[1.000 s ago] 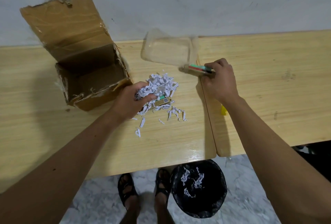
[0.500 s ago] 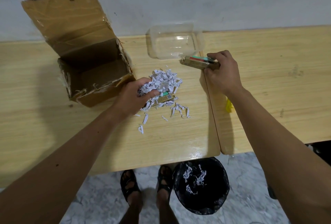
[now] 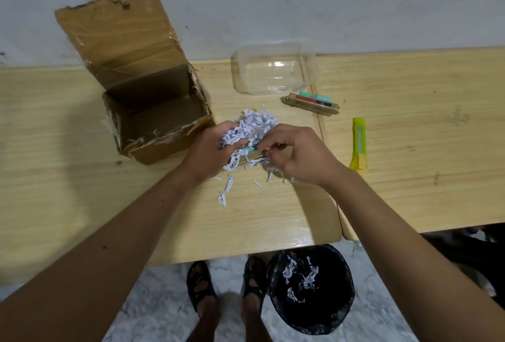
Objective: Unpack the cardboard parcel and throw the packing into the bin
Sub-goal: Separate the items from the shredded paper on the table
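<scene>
Cardboard parcel (image 3: pixel 153 112) stood open at the left of the wooden table (image 3: pixel 68 177), close to the wall, its torn flap raised and its inside bare as far as the view showed. Just right of it lay a heap of shredded paper (image 3: pixel 257 123), with loose strips scattered on the tabletop toward the near edge. The left hand (image 3: pixel 210 147) had its fingers curled into the left side of the heap, gripping a clump of the shreds. The right hand (image 3: pixel 300 155) met it from the other side, thumb and forefinger pinching the end of a small brown box (image 3: pixel 252 155) half buried in the paper; a bit of green showed just above that box. Behind the heap sat a clear plastic container (image 3: pixel 273 71), and just beside it, at the seam where a second table joined, lay a flat brown pack (image 3: pixel 311 104) with green and red pieces on top. Farther right, on the second table, a yellow-green utility knife (image 3: pixel 359 147) lay apart from everything else. On the floor below the table edge stood a black bin (image 3: pixel 311 319) holding some shredded paper, with two sandalled feet (image 3: pixel 202 284) just left of it.
</scene>
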